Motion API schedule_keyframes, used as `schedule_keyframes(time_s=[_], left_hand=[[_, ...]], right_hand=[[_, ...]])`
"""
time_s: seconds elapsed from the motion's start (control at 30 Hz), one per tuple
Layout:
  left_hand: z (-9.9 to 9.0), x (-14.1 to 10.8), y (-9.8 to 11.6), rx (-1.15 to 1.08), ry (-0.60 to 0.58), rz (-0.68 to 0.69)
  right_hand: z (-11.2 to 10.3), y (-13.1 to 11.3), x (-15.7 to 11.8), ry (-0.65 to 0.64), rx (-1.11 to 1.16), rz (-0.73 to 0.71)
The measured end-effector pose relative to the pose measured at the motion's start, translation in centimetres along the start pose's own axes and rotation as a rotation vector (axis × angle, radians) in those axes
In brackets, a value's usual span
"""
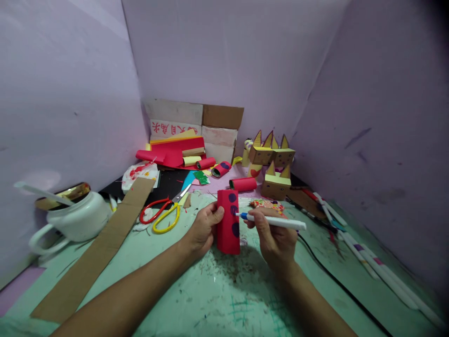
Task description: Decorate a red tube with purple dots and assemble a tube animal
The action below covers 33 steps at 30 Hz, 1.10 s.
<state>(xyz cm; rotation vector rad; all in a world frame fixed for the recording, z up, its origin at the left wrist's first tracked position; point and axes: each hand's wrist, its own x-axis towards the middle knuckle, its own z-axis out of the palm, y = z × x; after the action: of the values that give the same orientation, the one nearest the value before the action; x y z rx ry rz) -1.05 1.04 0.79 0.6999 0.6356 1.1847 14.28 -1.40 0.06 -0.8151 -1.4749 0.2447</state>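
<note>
Head view, red tube (228, 228) right of left grip (214, 216) pinching its edge

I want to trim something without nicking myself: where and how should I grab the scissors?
I'd take the yellow handle loop, coming from the near side and slightly above. The scissors lie with both loops towards you, while the blades point away.

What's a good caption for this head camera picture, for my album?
The left hand steadies a red tube while the right colors purple spots with a marker.
</note>
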Motion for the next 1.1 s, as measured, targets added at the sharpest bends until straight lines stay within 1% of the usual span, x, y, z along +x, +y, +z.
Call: schedule_keyframes(time_s=[0.17,0.27,0.43,0.57,0.9,1.1], left_hand=[[-0.1,-0.02,-0.14,0.024,-0.017,-0.005],[-0.17,-0.02,-0.2,0.037,-0.021,0.0],[-0.16,0.04,-0.21,0.04,-0.012,0.014],[-0.15,0.02,-0.23,0.057,0.0,0.013],[-0.05,-0.1,-0.15,0.048,0.009,0.046],[-0.24,-0.04,-0.19,0.06,0.01,0.056]], right_hand=[[0.03,-0.1,0.19,0.025,-0.019,-0.023],[0.06,-0.14,0.17,0.034,-0.012,-0.008],[-0.02,-0.17,0.12,0.026,-0.004,0.004],[-0.14,-0.08,0.25,0.057,-0.015,-0.017],[-0.17,0.33,0.15,0.024,-0.023,-0.004],[-0.13,0.22,0.26,0.046,-0.038,-0.016]])
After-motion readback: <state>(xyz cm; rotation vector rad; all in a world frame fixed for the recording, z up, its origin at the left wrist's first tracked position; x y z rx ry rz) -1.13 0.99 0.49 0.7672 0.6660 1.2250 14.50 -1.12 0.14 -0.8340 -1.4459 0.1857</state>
